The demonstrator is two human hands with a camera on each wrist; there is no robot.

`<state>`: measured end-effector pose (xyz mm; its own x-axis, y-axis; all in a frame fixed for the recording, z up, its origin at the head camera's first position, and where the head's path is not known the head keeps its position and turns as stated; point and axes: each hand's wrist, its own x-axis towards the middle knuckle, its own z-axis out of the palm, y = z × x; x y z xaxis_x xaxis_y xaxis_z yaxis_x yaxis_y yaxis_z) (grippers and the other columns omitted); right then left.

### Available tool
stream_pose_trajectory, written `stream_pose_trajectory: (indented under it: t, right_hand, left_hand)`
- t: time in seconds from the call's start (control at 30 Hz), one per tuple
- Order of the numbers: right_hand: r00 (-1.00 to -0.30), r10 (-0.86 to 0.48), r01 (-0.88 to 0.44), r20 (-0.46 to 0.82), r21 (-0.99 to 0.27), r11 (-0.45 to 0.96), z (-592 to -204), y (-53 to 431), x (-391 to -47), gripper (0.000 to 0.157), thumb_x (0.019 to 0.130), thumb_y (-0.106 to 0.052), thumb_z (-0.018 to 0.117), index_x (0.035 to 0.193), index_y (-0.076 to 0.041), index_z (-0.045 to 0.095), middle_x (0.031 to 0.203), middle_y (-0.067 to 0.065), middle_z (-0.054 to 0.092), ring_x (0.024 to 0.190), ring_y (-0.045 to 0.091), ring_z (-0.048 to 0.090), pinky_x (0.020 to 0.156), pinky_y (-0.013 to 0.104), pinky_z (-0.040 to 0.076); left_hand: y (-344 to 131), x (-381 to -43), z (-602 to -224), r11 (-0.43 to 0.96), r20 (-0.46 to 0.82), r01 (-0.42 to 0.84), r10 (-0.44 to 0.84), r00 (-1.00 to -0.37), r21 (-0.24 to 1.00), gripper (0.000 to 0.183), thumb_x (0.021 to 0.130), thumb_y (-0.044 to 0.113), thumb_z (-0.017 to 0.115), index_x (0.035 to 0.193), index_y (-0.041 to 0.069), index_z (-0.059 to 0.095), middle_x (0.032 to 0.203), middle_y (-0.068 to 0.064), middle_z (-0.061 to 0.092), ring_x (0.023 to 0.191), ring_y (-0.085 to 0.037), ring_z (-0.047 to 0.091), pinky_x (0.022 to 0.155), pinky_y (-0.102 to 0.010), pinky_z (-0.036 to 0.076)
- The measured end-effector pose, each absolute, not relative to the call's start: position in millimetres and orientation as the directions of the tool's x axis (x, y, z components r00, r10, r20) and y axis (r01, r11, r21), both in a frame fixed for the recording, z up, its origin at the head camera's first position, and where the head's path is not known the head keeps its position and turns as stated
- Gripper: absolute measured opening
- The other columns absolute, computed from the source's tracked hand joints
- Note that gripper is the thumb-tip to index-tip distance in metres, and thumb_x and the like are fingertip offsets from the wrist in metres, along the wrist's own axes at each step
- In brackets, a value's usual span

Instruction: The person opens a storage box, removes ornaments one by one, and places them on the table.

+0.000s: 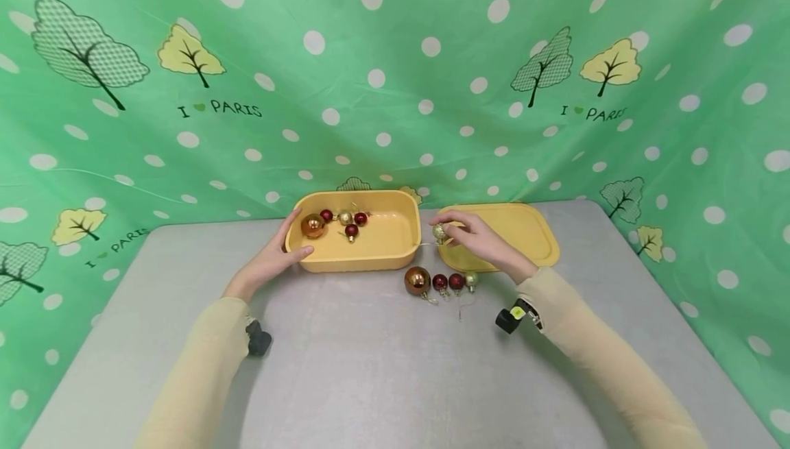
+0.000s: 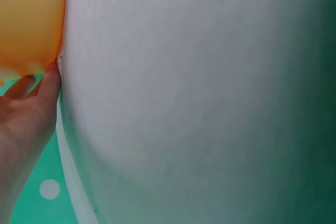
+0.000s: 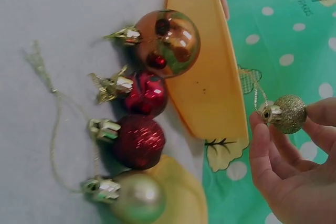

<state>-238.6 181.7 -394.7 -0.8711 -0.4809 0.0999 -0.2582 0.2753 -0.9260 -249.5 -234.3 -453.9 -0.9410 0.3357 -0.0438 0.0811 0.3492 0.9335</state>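
My left hand (image 1: 271, 260) rests against the left end of a yellow plastic box (image 1: 354, 264), its fingers along the outside and the thumb over the front rim. In the left wrist view, fingertips touch the box's wall (image 2: 31, 24). Between thumb and fingers, my right hand (image 1: 475, 235) pinches a small gold glitter Christmas bauble (image 3: 290, 114) with a gold cap and a loop of string. It is raised beside the box's right end, over the yellow lid (image 1: 524, 229). Inside the box lie a copper bauble (image 1: 313, 225), several small dark red ones (image 1: 351, 231) and a gold one (image 1: 345, 217).
In front of the box and lid, a row on the grey table (image 1: 370, 360) holds a large copper bauble (image 1: 417, 280), two dark red baubles (image 3: 138, 141) and a pale gold one (image 3: 139, 196). A green dotted cloth (image 1: 395, 92) hangs behind the table.
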Motion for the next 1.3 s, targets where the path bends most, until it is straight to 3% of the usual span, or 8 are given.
stream_pose_trajectory:
  t: [0.37, 0.67, 0.9, 1.13, 1.3]
  right_hand:
    - [-0.91, -0.407, -0.208, 0.075, -0.933, 0.293, -412.8, 203.6, -230.8, 0.029, 0.101, -0.006, 0.047, 0.123, 0.008, 0.059, 0.123, 0.025, 0.057, 0.094, 0.026, 0.061, 0.08, 0.042, 0.056]
    - [-0.928, -0.36, -0.211, 0.098, -0.933, 0.291, -421.9, 225.6, -226.2, 0.032, 0.101, -0.01, 0.049, 0.13, 0.003, 0.054, 0.116, 0.024, 0.058, 0.093, 0.028, 0.062, 0.079, 0.036, 0.056]
    - [-0.936, -0.337, -0.203, 0.103, -0.939, 0.278, -426.8, 238.4, -220.9, 0.031, 0.102, -0.011, 0.047, 0.124, 0.008, 0.057, 0.115, 0.025, 0.058, 0.089, 0.019, 0.062, 0.078, 0.032, 0.056]
    - [-0.94, -0.337, -0.141, 0.048, -0.957, 0.254, -431.5, 245.5, -215.7, 0.035, 0.093, -0.002, 0.06, 0.125, 0.011, 0.055, 0.129, 0.029, 0.05, 0.105, 0.035, 0.061, 0.083, 0.029, 0.054]
    - [-0.941, -0.338, -0.113, 0.025, -0.963, 0.244, -434.8, 248.6, -213.1, 0.038, 0.09, 0.003, 0.06, 0.125, 0.012, 0.053, 0.129, 0.032, 0.048, 0.106, 0.039, 0.06, 0.081, 0.028, 0.055]
  left_hand:
    - [-234.6, -250.0, -455.5, 0.345, -0.04, 0.084, 0.338, -0.94, 0.935, 0.093, 0.093, 0.018, 0.065, 0.156, 0.027, -0.003, 0.16, -0.011, -0.01, 0.143, -0.04, 0.005, 0.114, -0.052, 0.011]
    - [-233.9, -250.2, -454.6, 0.337, -0.046, 0.075, 0.337, -0.94, 0.938, 0.093, 0.093, 0.017, 0.065, 0.156, 0.027, -0.003, 0.16, -0.012, -0.01, 0.143, -0.041, 0.004, 0.114, -0.053, 0.01]
    - [-233.7, -249.7, -454.5, 0.318, -0.047, 0.067, 0.338, -0.94, 0.946, 0.092, 0.094, 0.017, 0.064, 0.157, 0.027, -0.002, 0.16, -0.011, -0.009, 0.144, -0.038, 0.005, 0.115, -0.051, 0.01]
    - [-234.1, -250.4, -455.2, 0.323, -0.051, 0.065, 0.338, -0.94, 0.944, 0.092, 0.094, 0.017, 0.064, 0.156, 0.028, -0.002, 0.161, -0.01, -0.009, 0.144, -0.037, 0.004, 0.115, -0.05, 0.01]
    - [-234.1, -251.0, -455.6, 0.315, -0.046, 0.069, 0.343, -0.938, 0.947, 0.092, 0.093, 0.016, 0.064, 0.156, 0.027, -0.002, 0.161, -0.009, -0.008, 0.144, -0.036, 0.005, 0.115, -0.05, 0.011]
